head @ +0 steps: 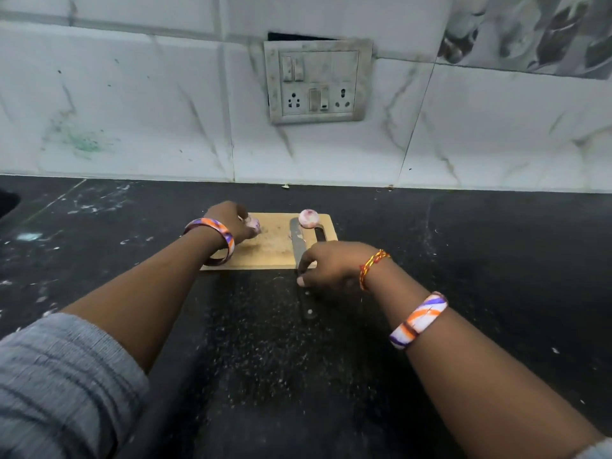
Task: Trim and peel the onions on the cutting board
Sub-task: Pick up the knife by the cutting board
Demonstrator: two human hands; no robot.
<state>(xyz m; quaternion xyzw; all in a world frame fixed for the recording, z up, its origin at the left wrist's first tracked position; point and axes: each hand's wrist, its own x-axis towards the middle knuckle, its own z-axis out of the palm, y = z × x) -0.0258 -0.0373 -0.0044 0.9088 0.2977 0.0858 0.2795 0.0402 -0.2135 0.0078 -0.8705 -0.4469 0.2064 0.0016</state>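
Black stone counter (496, 260); marble-pattern tiled wall behind, bearing a switch-and-socket plate (318, 81). Wooden cutting board (275, 240) holds two peeled onions: one (308, 218) at the far right corner beside the knife blade (295, 238); one (254, 225) at left, gripped by curled left hand (228, 221) fingers. Right hand (331, 265) fingers curl around the knife at the board's near edge, handle (307, 306) on the counter.

Cutting board (275, 246) sits on the counter (132, 233) near the wall (165, 111). One onion (254, 225) on its left side, another onion (308, 218) at the back right, knife (298, 243) lying just in front of that one, handle hanging off the near edge.
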